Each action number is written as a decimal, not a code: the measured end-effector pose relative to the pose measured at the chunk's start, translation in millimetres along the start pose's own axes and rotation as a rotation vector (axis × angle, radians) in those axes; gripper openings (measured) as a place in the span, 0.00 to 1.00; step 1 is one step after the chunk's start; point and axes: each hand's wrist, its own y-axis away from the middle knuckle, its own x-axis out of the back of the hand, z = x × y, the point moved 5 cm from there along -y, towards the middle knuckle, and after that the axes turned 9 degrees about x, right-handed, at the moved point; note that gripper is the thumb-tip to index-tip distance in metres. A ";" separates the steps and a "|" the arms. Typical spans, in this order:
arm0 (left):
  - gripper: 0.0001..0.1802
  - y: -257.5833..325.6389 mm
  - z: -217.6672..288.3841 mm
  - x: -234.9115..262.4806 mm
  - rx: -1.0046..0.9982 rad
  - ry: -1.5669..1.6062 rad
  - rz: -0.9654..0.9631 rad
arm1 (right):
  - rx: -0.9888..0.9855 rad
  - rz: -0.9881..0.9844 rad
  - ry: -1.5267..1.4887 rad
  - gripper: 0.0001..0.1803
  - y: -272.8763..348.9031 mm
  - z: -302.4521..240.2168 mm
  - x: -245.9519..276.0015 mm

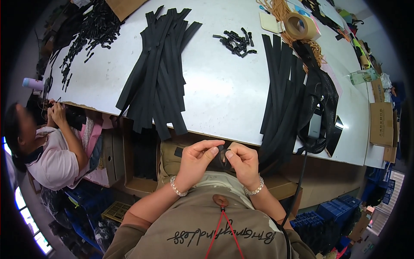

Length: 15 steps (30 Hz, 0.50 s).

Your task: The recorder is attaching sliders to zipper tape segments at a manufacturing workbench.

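Close in front of my chest, just off the table's near edge, both hands pinch at a small black piece with thin dark cord below it. My left hand holds one side between thumb and forefinger. On the other side, my right hand is closed with its thumb pressed on the forefinger. The fingers cover much of the piece, so its exact kind is unclear. A small pile of black cord-like pulls lies beyond my hands. Flat black strips, like zipper tapes, lie to the left and right.
The white table spans the front. More black pulls are heaped far left. At right are a tape roll, tan cord, a black mesh bag and cardboard boxes. A co-worker sits at left, hands raised.
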 end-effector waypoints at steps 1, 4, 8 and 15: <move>0.11 0.1 0.6 -0.6 0.000 -0.027 -0.008 | 0.002 0.001 0.001 0.10 0.4 1.4 0.1; 0.11 1.8 4.2 -2.9 -0.019 -0.027 -0.024 | 0.017 0.010 0.017 0.10 0.3 2.2 0.5; 0.09 1.4 2.0 -3.1 -0.069 -0.082 -0.020 | 0.030 0.015 0.062 0.09 0.8 1.5 -0.2; 0.09 2.6 2.9 -4.8 -0.088 -0.106 -0.017 | 0.040 0.024 0.073 0.09 2.5 1.8 0.5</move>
